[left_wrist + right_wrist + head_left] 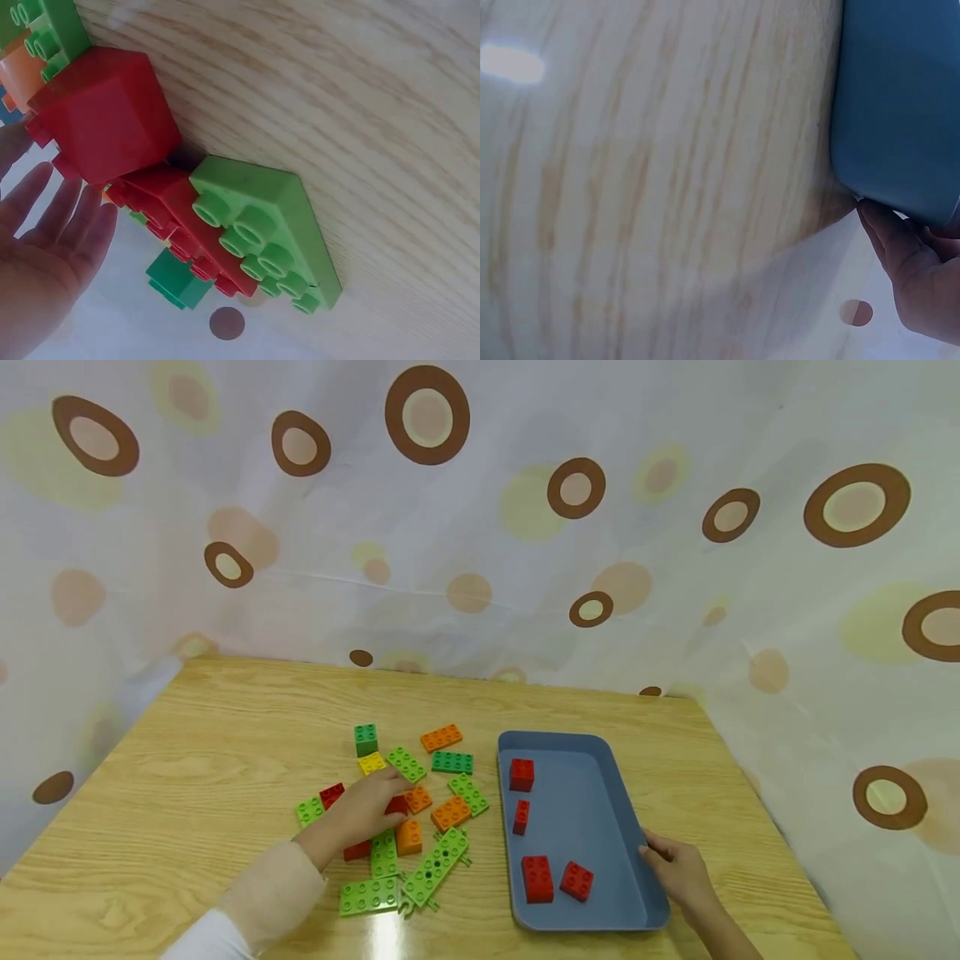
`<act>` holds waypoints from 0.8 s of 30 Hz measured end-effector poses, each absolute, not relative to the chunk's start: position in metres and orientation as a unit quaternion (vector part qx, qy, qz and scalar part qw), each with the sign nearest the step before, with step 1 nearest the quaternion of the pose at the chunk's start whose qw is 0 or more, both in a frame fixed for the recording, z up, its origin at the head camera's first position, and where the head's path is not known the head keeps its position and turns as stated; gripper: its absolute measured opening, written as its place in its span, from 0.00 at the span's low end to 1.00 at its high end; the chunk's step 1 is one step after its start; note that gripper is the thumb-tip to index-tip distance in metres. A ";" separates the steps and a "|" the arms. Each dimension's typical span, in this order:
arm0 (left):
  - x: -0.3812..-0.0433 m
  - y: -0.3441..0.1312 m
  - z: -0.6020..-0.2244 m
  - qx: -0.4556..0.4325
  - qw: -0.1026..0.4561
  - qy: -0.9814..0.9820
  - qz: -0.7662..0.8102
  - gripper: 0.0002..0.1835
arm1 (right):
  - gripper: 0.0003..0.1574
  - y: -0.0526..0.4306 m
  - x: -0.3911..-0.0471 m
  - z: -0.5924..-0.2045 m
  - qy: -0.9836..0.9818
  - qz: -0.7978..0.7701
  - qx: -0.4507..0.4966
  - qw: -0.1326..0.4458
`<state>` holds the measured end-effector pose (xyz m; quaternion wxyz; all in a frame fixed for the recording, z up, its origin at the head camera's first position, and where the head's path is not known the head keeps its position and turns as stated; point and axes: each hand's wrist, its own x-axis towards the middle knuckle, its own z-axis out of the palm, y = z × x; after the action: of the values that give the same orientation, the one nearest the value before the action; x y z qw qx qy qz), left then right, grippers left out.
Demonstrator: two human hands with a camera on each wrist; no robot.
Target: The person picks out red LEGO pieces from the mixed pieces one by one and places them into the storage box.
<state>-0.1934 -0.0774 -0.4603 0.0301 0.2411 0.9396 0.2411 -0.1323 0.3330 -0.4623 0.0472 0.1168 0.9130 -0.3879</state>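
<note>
4 red studded plastic bricks [537, 878] lie inside a shallow blue-grey rectangular tray [570, 827] on the wood-grain worktop [255, 727]; the right hand [678, 870] pinches its right rim between thumb and fingers. Over the pile of multicoloured studded plastic bricks [452, 812] left of the tray, the left hand [363, 810] is loosely spread, its fingers just beside a large red block-shaped brick [105, 116]; whether they touch it, I cannot tell. That brick looks light, stiff, smooth and hard to break; opposite side walls, below the studs, should give the surest hold.
</note>
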 end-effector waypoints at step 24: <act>-0.197 -0.078 -0.467 0.279 0.032 0.938 0.202 0.14 | 0.25 0.335 -0.133 -0.464 0.911 -0.393 0.116 0.049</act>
<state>-0.1968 -0.0784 -0.4667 0.0319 0.2787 0.9383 0.2024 -0.1332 0.3349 -0.4638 0.0495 0.1155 0.9108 -0.3931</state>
